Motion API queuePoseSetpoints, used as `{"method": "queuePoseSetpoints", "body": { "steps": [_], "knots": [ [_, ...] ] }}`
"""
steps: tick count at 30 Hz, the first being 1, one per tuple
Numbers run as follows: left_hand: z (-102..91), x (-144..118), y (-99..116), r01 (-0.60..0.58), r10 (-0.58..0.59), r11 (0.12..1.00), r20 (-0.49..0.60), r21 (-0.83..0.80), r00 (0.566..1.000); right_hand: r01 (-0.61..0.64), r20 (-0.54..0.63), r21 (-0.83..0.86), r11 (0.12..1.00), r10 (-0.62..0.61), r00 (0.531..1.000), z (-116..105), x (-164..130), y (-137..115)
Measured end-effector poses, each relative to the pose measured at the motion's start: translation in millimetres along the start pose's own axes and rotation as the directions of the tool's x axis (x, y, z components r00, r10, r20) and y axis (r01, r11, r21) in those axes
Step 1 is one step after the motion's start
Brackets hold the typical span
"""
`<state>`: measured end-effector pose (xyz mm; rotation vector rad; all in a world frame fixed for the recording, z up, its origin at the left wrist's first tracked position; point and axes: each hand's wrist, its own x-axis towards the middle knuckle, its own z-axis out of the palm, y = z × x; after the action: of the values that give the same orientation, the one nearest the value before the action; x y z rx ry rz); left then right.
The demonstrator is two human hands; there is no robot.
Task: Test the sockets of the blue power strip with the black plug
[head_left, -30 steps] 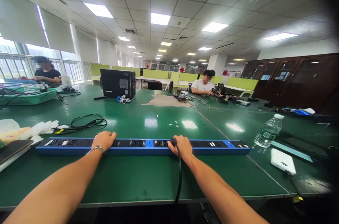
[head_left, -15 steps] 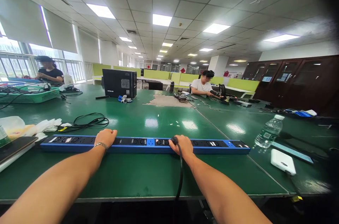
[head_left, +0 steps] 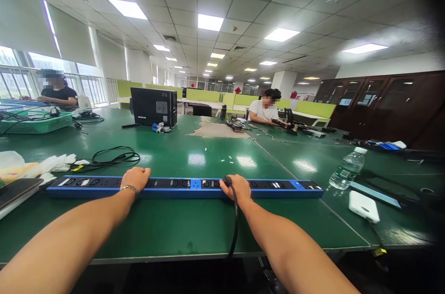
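Observation:
A long blue and black power strip (head_left: 278,188) lies across the green table (head_left: 167,229) in front of me. My left hand (head_left: 136,178), with a metal bracelet at the wrist, rests on top of the strip left of its middle, fingers curled over it. My right hand (head_left: 237,187) is closed around a black plug (head_left: 227,181) seated in the strip near its middle. The plug's black cable (head_left: 235,224) runs back over the table's near edge and drops out of sight.
A water bottle (head_left: 346,169), a white power bank (head_left: 364,206) and a flat tablet (head_left: 375,194) lie to the right. A coiled black cable (head_left: 111,157), white tissues (head_left: 57,162) and a green basket (head_left: 38,122) are to the left. Two people sit at the far side.
The view has shifted a little between frames. Both hands stay where they were on the power strip, the right one still around the plug.

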<state>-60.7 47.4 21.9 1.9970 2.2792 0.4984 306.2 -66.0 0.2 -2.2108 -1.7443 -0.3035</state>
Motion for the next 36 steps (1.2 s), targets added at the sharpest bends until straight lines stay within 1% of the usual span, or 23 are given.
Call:
{"method": "queuePoseSetpoints", "body": {
  "steps": [12, 23, 36],
  "knots": [
    [-1.5, -1.9, 0.8, 0.002, -0.002, 1.000, -0.015, -0.010, 1.000, -0.032, -0.002, 0.025, 0.999, 0.032, 0.999, -3.9, -2.5, -2.9],
    [-4.7, -6.3, 2.8, 0.004, -0.005, 1.000, -0.020, -0.029, 1.000, -0.031, -0.012, 0.028, 0.999, 0.031, 0.999, -2.2, -2.6, -2.5],
    [-4.1, -6.5, 1.9, 0.004, -0.005, 0.999, -0.031, -0.041, 1.000, -0.011, -0.026, 0.021, 1.000, 0.011, 1.000, -4.3, -4.6, -2.5]
  ]
}}
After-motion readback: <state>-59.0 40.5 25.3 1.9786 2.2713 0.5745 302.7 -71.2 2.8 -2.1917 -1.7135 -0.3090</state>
